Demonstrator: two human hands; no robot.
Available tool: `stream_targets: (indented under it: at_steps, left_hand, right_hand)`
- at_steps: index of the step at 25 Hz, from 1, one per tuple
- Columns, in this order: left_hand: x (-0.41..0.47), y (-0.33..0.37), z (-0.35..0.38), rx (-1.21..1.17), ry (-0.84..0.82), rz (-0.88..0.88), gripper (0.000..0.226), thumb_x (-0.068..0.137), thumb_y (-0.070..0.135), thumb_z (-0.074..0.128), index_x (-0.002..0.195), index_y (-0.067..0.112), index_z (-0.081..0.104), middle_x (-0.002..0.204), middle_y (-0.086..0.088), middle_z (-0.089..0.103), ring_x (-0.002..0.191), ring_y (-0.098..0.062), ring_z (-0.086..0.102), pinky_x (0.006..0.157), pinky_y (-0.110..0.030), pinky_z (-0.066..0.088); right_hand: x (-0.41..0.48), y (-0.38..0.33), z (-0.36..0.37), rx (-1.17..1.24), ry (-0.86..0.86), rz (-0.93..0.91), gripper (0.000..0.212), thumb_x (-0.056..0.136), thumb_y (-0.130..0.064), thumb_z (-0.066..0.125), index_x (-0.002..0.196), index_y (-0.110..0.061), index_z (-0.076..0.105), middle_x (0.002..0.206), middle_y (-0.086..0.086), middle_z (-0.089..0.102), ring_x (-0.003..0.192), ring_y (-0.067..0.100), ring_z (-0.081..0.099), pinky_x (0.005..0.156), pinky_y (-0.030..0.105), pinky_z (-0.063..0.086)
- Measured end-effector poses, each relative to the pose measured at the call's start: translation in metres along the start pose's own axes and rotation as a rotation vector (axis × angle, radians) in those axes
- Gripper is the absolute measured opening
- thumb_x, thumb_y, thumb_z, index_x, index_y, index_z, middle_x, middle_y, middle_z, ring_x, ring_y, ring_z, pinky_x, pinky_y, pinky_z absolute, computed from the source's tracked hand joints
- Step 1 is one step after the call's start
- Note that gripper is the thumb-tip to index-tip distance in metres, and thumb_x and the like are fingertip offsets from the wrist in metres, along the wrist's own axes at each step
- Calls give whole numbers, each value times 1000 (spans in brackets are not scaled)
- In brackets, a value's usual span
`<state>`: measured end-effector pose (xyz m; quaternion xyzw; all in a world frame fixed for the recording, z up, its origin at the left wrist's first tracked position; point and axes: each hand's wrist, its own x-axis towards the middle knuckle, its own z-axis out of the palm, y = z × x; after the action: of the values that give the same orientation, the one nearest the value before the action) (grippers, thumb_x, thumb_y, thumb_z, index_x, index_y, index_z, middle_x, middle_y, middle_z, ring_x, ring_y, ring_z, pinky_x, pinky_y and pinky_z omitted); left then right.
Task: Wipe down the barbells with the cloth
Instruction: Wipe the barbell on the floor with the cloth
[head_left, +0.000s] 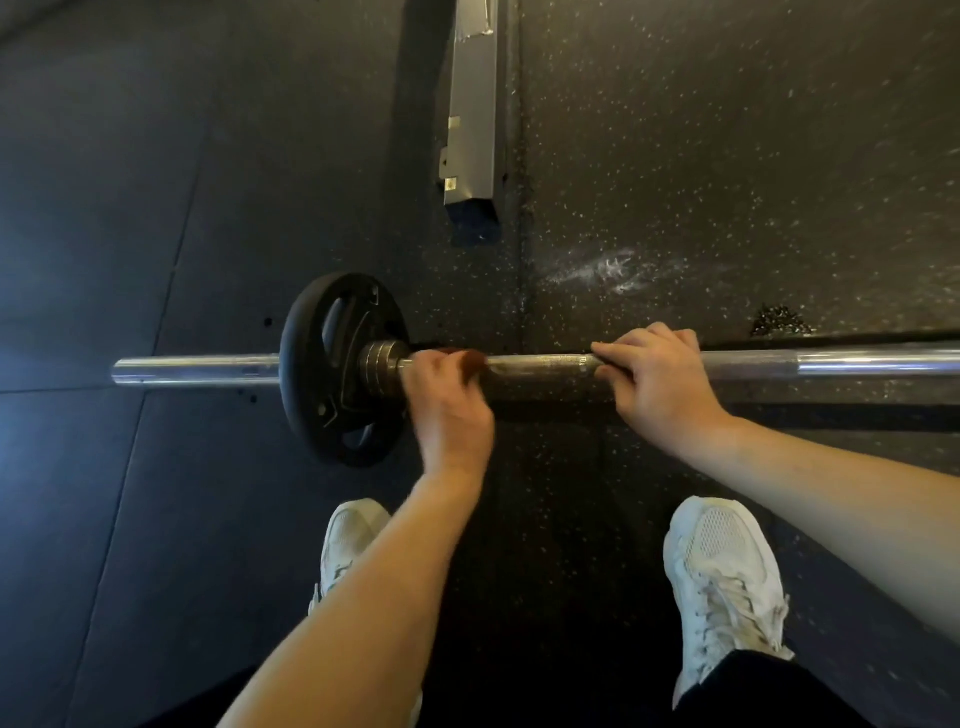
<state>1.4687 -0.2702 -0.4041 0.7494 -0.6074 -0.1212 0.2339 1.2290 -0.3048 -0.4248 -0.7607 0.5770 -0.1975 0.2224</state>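
1. A barbell (545, 366) is lying crosswise on the dark rubber floor (727, 156), running from the left part of the head view out past the right edge.
2. A black weight plate (332, 369) is sitting on the bar's left end, with the bare sleeve sticking out to its left.
3. The left hand (447, 405) is closing around the bar just beside the plate's collar, gripping a reddish-brown cloth (474, 359) against the metal; only a small blurred bit of it is showing above the fingers.
4. The right hand (654, 379) is wrapping over the bar further right, fingers curled tight on it.
5. Two white shoes (722, 582) are standing just behind the bar.
6. A grey metal beam (470, 119) is lying on the floor beyond the plate.
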Motion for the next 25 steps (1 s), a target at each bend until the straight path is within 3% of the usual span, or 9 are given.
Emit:
stream_targets:
  at_steps: [2, 5, 11, 17, 19, 23, 25]
  left_hand:
    - [-17, 37, 22, 2, -85, 177, 28, 97, 13, 63, 124, 12, 64, 123, -1, 50, 113, -11, 47, 103, -31, 47]
    - [-18, 40, 22, 7, -129, 264, 29, 95, 12, 65, 124, 10, 65, 122, -2, 53, 112, -13, 51, 101, -29, 48]
    - [4, -39, -16, -98, 52, -113, 12, 99, 17, 63, 111, 16, 65, 115, 9, 46, 100, 3, 49, 95, -40, 54]
    - [-19, 34, 23, -92, -96, 168, 24, 95, 16, 61, 117, 10, 67, 118, 1, 51, 110, -12, 52, 101, -35, 51]
    - [-11, 11, 13, -91, -70, 131, 23, 95, 16, 62, 117, 12, 67, 117, 1, 52, 109, -12, 52, 97, -37, 53]
    - [1, -34, -10, -159, 83, -150, 15, 97, 16, 65, 112, 16, 66, 116, 7, 49, 105, -1, 48, 99, -42, 52]
    - [-3, -18, 1, -142, 87, -112, 19, 96, 14, 66, 115, 12, 66, 119, 4, 50, 108, -1, 47, 104, -37, 49]
  right_hand:
    - [-2, 1, 0, -12, 19, 3, 29, 96, -23, 65, 123, -16, 72, 107, 0, 71, 102, 23, 57, 89, 41, 35]
    - [-1, 3, -3, -14, 2, -8, 30, 96, -25, 65, 125, -17, 72, 109, 0, 71, 103, 22, 57, 90, 41, 35]
    - [0, 5, 2, 10, 27, -24, 31, 97, -26, 64, 125, -16, 72, 107, -1, 72, 102, 23, 57, 90, 44, 37]
    - [-1, 5, 1, -7, 34, -27, 29, 95, -24, 65, 122, -16, 73, 106, 0, 72, 100, 23, 58, 88, 43, 38]
    - [1, 5, 1, 8, 13, -42, 30, 96, -24, 66, 124, -16, 72, 107, 0, 72, 102, 23, 58, 89, 43, 38]
    - [1, 5, 3, 21, 29, -24, 30, 96, -24, 66, 124, -15, 73, 105, -1, 72, 101, 22, 58, 89, 44, 38]
    - [-1, 5, 4, 19, 48, -11, 28, 95, -23, 67, 122, -16, 74, 103, -2, 72, 99, 22, 58, 88, 42, 36]
